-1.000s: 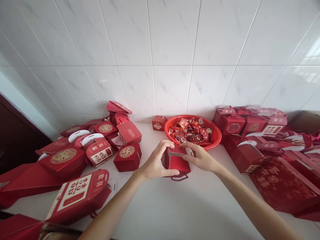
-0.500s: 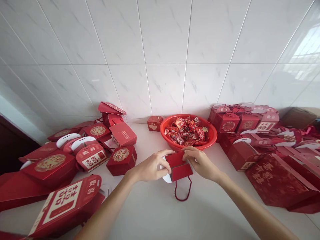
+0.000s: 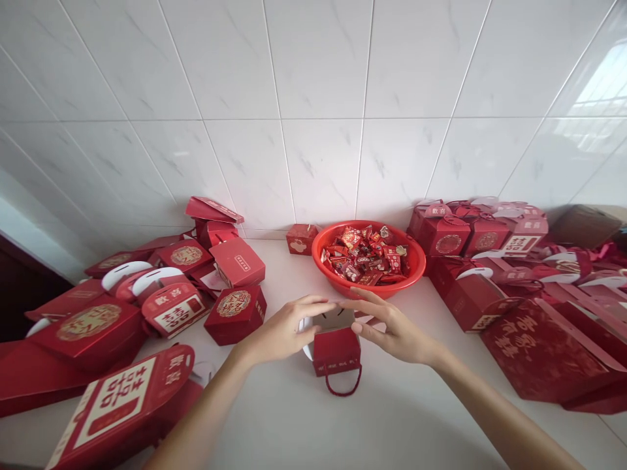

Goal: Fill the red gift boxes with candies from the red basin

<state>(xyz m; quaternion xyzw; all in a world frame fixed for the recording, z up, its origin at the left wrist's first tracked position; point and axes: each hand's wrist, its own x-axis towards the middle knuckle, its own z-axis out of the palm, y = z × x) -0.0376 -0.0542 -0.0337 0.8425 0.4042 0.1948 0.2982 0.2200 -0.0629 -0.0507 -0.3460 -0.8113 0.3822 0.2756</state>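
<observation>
A small red gift box [image 3: 337, 352] stands on the table in front of me with its top open, showing a pale inside. Its dark red cord handle [image 3: 344, 390] hangs in a loop at the near side. My left hand [image 3: 287, 329] grips the box's left side, thumb near the white flap and fingers along the back edge. My right hand [image 3: 394, 329] is at the right side with its fingers stretched apart, the thumb by the right corner. Fingertips of both hands nearly meet over the back rim, and they hide part of it.
Behind the box stands a red basin [image 3: 321, 264] full of wrapped candies [image 3: 365, 254]. Red boxes [image 3: 235, 313] are piled on the left. More red boxes [image 3: 445, 238] crowd the right, with a large patterned box [image 3: 543, 346] nearer me. A tiled wall [image 3: 323, 170] closes off the back.
The box has been turned, so its printed front and cord face me and its top is open. My fingers have straightened from a pinch on its flaps.
</observation>
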